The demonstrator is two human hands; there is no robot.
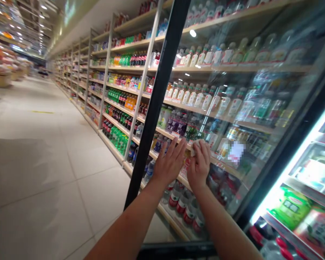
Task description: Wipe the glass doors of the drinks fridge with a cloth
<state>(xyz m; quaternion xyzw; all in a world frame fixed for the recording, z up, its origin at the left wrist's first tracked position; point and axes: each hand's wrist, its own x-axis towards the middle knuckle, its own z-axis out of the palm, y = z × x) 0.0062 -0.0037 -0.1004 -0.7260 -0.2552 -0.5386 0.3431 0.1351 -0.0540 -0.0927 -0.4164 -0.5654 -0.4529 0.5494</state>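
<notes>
A black-framed glass door (249,144) of a lit cooler stands swung open in front of me. My left hand (169,160) lies flat on the glass, fingers stretched and spread a little, close to the black frame (162,83). Just to its right, my right hand (200,164) presses a pale, crumpled cloth (196,144) against the pane. Its fingers are bent over the cloth, so most of it is hidden. Shelves of bottles show through the glass behind both hands.
Drink shelves (124,88) run along the wall into the distance. A tiled floor aisle (43,162) lies at left, with displays (1,76) farther back. At right, the cooler's lit inside holds a green package (294,206) and other packs.
</notes>
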